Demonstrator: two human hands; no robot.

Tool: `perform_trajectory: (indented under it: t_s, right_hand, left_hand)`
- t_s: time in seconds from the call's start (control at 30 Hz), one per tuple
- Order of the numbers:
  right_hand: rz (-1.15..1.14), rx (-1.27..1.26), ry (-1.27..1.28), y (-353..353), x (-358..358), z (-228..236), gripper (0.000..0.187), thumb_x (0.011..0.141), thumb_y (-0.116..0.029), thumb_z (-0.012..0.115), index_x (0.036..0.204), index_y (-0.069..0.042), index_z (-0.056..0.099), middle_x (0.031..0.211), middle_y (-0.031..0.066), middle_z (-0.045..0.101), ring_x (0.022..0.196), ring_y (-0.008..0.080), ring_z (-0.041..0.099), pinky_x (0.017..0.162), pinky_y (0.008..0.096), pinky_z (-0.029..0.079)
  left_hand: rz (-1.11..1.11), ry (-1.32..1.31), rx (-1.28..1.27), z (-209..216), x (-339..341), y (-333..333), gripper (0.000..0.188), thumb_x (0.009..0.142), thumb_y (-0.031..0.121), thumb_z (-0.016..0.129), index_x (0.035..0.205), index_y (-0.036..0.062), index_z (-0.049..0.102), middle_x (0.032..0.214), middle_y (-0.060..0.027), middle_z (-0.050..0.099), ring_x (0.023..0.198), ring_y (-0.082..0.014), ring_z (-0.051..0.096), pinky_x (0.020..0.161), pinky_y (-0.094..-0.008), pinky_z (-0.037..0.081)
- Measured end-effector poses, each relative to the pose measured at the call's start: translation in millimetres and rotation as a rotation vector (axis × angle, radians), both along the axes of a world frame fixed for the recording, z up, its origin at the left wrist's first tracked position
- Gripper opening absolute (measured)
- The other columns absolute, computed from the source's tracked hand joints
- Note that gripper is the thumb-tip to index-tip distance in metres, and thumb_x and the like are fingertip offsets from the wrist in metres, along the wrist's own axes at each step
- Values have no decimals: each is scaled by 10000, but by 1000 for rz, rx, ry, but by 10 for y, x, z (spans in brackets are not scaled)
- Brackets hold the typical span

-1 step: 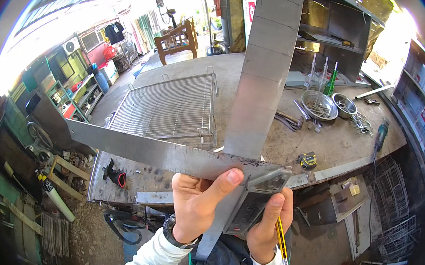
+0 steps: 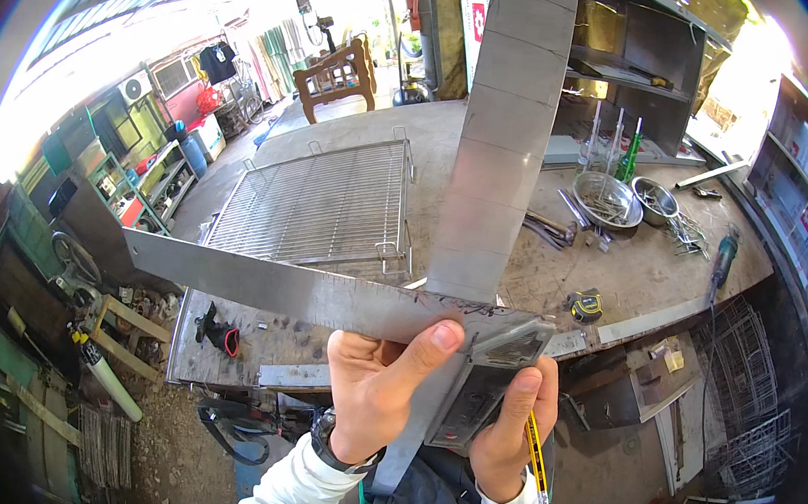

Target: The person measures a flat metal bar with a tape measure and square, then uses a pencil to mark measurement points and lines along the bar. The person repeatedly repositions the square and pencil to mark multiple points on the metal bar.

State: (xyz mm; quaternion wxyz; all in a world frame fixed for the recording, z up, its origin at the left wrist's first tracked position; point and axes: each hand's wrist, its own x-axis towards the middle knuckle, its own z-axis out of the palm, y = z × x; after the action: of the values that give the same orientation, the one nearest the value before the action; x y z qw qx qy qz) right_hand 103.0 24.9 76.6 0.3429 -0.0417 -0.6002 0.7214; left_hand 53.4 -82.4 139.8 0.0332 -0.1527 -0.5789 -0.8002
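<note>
A long flat metal strip (image 2: 500,146) with thin lines drawn across it stands up in front of me, its lower end reaching my lap. Across it lies a try square; its steel blade (image 2: 262,278) points left and its dark stock (image 2: 471,397) runs along the strip's right side. My left hand (image 2: 378,381) is closed on the blade where it crosses the strip, thumb on top and fingers hidden behind. My right hand (image 2: 507,432) grips the stock, thumb in front. A yellow and black pencil (image 2: 537,463) is tucked in that hand, pointing down toward the wrist.
On the workbench are a wire grill rack (image 2: 318,204), a hammer (image 2: 555,230), a tape measure (image 2: 585,306), metal bowls (image 2: 604,210) of small parts and glass bottles (image 2: 629,155). An angle grinder (image 2: 725,256) lies at the right edge. A gas cylinder (image 2: 109,381) leans at lower left.
</note>
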Motion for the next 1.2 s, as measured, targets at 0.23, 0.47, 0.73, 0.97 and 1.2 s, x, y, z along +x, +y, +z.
perform_trajectory:
  t_s: [0.23,0.47,0.73,0.97,1.2]
  right_hand:
    - [-66,28,77,22,-45,-23,480,1092,-435,453,1159,22,587,1037,43,615,890,88,520,813,256,427]
    - [-26,-8,73,35,-67,-30,504,1087,-450,457,1162,31,586,1059,60,612,921,107,536,849,275,432]
    - [-47,-11,89,28,-88,-31,500,1085,-443,464,1157,35,594,1030,44,598,888,94,518,822,260,418]
    - [-21,-51,100,26,-85,-32,485,1086,-433,471,1165,31,587,960,-3,585,809,49,459,755,218,381]
    - [-31,-45,124,50,-97,-44,491,1084,-442,473,1166,31,578,1008,29,624,873,67,506,812,234,415]
  left_hand:
    - [-19,50,2,13,-33,43,248,898,197,786,1013,-13,722,952,-48,733,854,-110,627,822,-265,457]
    - [4,62,22,3,-71,60,257,893,204,795,1006,-16,724,947,-52,732,851,-115,629,817,-270,461]
    - [-16,58,15,15,-74,46,249,891,189,796,1001,-23,726,940,-60,734,834,-115,629,797,-258,461]
    - [-14,78,48,-6,-76,56,211,898,149,789,974,-40,735,895,-54,727,792,-101,617,738,-241,456]
    - [-27,72,11,7,-70,63,207,900,152,786,969,-38,738,870,-48,725,783,-96,615,726,-243,455]
